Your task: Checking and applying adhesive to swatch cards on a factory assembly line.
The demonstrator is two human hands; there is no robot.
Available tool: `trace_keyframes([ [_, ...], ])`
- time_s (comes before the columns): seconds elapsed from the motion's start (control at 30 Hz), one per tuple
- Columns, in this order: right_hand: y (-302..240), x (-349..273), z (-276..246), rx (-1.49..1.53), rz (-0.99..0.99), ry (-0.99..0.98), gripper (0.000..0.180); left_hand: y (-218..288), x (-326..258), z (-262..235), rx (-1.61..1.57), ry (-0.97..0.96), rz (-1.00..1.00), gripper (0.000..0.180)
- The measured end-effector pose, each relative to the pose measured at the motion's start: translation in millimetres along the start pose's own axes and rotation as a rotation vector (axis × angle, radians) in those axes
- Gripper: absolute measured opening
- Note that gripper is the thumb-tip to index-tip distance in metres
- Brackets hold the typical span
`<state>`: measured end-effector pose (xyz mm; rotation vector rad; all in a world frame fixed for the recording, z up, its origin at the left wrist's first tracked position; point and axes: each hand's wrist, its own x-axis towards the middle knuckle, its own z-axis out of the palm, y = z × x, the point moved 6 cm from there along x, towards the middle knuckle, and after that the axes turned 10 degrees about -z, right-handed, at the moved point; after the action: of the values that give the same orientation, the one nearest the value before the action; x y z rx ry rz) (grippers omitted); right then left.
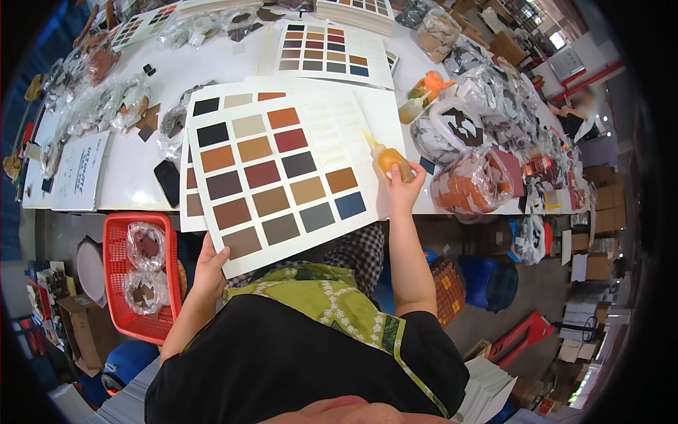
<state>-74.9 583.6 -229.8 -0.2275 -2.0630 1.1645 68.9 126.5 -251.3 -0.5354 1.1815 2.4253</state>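
A color swatch card [328, 145] is supported at its lower left corner by the left hand [212, 267], its thumb laid on top, across the front edge of the bench [187, 71]. A bottle [390, 160] of amber liquid is grasped in the right hand [405, 181], near the card's right side. A second card [220, 92] is partly covered by the first. A red basket [113, 272] is seen at left.

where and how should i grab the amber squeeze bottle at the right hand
Probably best by the amber squeeze bottle's rounded body, coming from the person's near right, where the right hand holds it. The body is wide enough for fingers to wrap, while the slim yellow nozzle points away to the upper left, so it is better left free.
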Motion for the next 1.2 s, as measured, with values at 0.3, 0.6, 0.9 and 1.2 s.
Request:
trace_keyframes([
  [0.3, -51.6, -22.9, -10.1, 0.428, 0.400, -0.026, 0.038, 1.1, 0.0, 0.8, 0.003, 0.001, -0.002, 0.054],
  [0.6, -28.3, -24.4, -27.8, 0.165, 0.196, 0.020, 0.037, -5.1, 4.0, -2.8, -0.016, -0.022, 0.021, 0.053],
  [0.9, -56.0, -37.3, -27.7, 0.371, 0.361, -0.001, 0.037, -4.3, 3.4, -1.7, -0.037, -0.041, 0.028, 0.055],
  [1.2, -42.8, -40.1, -40.0, 0.202, 0.271, -0.008, 0.037, -1.0, 1.7, 4.8, -0.022, -0.036, -0.002, 0.052],
])
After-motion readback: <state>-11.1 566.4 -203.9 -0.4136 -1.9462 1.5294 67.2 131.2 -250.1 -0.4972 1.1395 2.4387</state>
